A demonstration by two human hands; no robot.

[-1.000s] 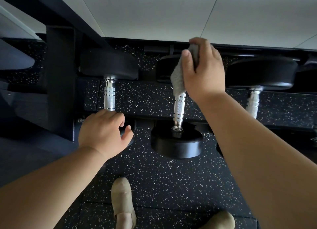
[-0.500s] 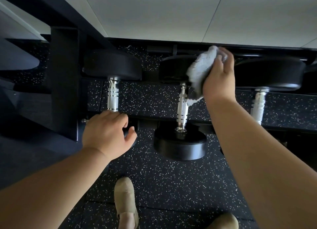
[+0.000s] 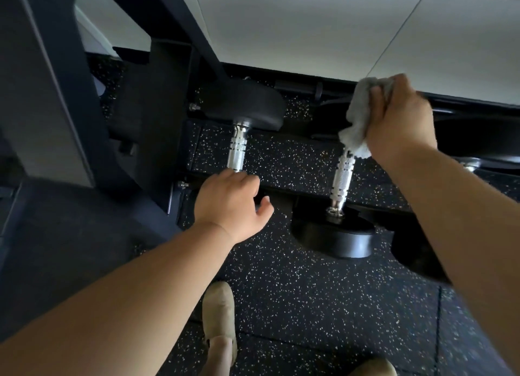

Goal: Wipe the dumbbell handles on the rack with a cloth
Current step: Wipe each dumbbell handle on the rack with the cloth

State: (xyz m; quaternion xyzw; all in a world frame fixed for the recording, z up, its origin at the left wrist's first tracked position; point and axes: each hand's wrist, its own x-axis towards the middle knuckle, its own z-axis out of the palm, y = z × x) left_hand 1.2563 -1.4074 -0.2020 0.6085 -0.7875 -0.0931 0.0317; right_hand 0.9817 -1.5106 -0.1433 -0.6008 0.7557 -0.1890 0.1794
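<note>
Two knurled steel handles show fully on the rack (image 3: 166,117), which carries its dumbbells laid near-to-far: the left handle (image 3: 237,150) and the middle handle (image 3: 343,176). The right hand (image 3: 399,119) grips a bunched white cloth (image 3: 356,117), whose lower edge touches the far end of the middle handle. The left hand (image 3: 229,204) lies over the near end of the left dumbbell, fingers bent; whether it grips cannot be told.

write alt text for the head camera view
A person's right hand grips a crumpled pale grey cloth at the far end of the middle dumbbell's knurled silver handle on a black rack. The left hand rests at the near end of the left dumbbell's silver handle.
</note>
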